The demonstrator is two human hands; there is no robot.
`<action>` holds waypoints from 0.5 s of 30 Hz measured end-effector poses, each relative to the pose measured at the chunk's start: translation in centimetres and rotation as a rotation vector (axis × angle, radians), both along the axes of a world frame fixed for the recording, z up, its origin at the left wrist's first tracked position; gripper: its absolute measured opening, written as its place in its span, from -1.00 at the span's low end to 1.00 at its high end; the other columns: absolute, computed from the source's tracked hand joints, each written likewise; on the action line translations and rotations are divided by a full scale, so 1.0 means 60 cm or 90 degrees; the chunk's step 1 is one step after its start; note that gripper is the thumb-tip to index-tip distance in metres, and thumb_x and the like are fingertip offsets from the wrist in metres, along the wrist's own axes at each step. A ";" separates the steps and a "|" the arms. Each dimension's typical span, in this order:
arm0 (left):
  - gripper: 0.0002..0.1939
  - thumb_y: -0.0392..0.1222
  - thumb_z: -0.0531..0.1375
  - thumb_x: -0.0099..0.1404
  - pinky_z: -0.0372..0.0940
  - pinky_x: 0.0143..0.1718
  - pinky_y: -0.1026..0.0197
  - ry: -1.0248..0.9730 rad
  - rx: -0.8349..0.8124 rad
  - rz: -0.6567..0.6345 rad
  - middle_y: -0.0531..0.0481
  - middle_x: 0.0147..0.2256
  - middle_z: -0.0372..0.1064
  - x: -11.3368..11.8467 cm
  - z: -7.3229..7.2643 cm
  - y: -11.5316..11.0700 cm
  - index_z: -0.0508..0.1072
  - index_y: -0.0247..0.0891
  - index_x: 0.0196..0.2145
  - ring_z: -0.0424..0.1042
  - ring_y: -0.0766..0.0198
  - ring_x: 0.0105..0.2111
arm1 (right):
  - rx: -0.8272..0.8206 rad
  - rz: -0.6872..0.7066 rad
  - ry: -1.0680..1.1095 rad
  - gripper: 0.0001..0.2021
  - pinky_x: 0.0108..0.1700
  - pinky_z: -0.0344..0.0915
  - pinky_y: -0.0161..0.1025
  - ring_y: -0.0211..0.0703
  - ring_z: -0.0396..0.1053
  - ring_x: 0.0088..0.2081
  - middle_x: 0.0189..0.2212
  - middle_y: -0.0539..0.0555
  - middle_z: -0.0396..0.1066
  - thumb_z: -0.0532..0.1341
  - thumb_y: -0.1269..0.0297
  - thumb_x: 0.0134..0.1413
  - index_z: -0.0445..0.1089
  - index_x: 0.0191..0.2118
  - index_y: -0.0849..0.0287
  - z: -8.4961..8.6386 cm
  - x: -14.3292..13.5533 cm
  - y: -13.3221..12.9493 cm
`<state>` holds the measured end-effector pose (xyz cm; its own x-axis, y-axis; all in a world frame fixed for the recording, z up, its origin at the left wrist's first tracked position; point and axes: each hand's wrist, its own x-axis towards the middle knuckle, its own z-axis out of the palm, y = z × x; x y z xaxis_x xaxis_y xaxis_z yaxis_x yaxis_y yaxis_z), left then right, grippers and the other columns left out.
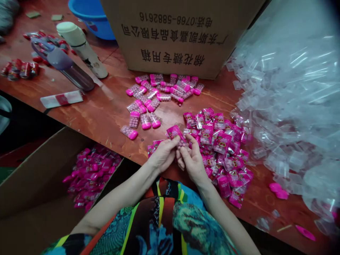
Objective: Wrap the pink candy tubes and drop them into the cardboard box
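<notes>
Between my two hands is a pink candy packet (pixel 174 131) with small pink balls showing through its clear part. My left hand (pixel 165 153) pinches it from the left, thumb on top. The fingers of my right hand (pixel 193 158) are closed on its lower right edge. Right beside my right hand lies a pile of similar pink packets (pixel 223 142). A few more packets (pixel 152 148) rest partly behind my left hand. Farther back, several small clear candy boxes (pixel 152 105) with pink caps and pink balls inside are scattered on the red-brown table (pixel 106 122).
A large cardboard carton (pixel 172 42) stands at the back. Clear plastic pieces (pixel 289 106) heap up on the right. At the left are a blue basin (pixel 92 21), a purple-lidded bottle (pixel 69 67) and a white flask (pixel 89 53). Below, an open box (pixel 39 173) holds pink packets.
</notes>
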<state>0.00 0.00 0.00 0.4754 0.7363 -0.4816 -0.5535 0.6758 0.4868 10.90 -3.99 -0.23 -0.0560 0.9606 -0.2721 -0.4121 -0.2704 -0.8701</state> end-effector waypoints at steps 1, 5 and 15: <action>-0.61 0.05 0.34 0.19 0.33 -0.67 0.23 0.020 0.012 -0.010 0.01 -0.67 0.32 0.001 -0.004 -0.004 0.41 -0.33 -0.54 0.35 0.27 -0.71 | 0.010 -0.003 -0.019 -0.42 -0.69 0.00 -0.44 -0.44 0.06 -0.72 -0.55 -0.19 0.29 0.24 0.11 0.23 -0.01 0.27 -0.06 -0.001 -0.001 0.001; -0.50 0.15 0.33 0.16 0.35 -0.64 0.21 0.059 0.035 -0.045 0.01 -0.72 0.29 0.000 -0.009 -0.011 0.35 -0.32 -0.62 0.35 0.26 -0.73 | 0.012 0.023 -0.039 -0.40 -0.69 0.02 -0.43 -0.42 0.08 -0.72 -0.56 -0.20 0.29 0.23 0.10 0.23 -0.01 0.29 -0.03 -0.007 0.006 0.002; -0.51 0.18 0.28 0.22 0.37 -0.43 0.18 0.067 0.068 -0.065 -0.07 -0.57 0.41 -0.003 0.001 -0.012 0.44 -0.34 -0.55 0.43 0.26 -0.55 | 0.042 0.058 -0.260 -0.55 -0.64 0.08 -0.40 -0.37 0.16 -0.68 -0.51 -0.12 0.33 0.15 0.07 0.29 0.14 0.22 0.03 0.004 0.045 -0.004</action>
<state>-0.20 -0.74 0.05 0.5008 0.7368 -0.4542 -0.4274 0.6668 0.6105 13.59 -4.22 0.01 -0.0411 0.9729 -0.2275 -0.0067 -0.2280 -0.9736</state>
